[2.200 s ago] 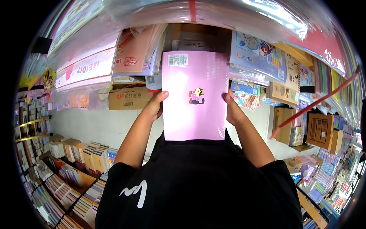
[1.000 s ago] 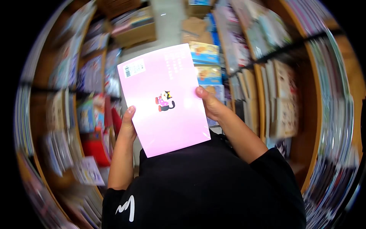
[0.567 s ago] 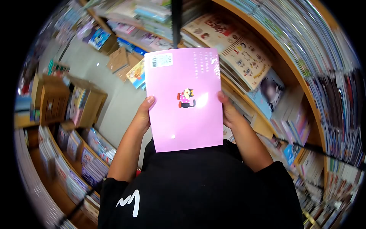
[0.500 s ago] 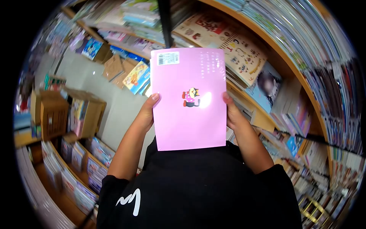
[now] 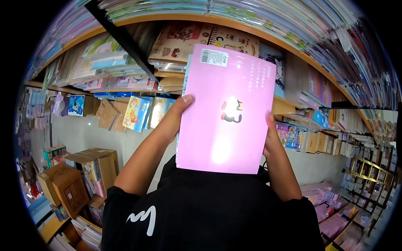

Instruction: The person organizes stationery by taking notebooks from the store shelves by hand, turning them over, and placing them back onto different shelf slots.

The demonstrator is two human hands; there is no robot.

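Observation:
A pink book (image 5: 209,125) with a cat picture and a white barcode label is held up in front of my torso, leaning slightly to the right. Behind its left edge shows a strip of a light-blue item. My left hand (image 5: 178,113) grips the left edge, thumb on the pink cover and fingers hidden behind. On the right edge, my right hand (image 5: 271,134) has its thumb at the rim, the other fingers mostly behind the book.
Wooden shelves (image 5: 180,17) packed with thin books curve across the top. Beige illustrated books (image 5: 178,42) lie on the shelf beyond the pink book. Cardboard boxes (image 5: 69,190) stand at the lower left. A yellow ladder-like frame (image 5: 372,169) is at the far right.
The surroundings have swung round as the view turned, bringing the shelves across the top. The pink book has shifted right and tilted; a light-blue edge shows behind it. Both hands keep their hold.

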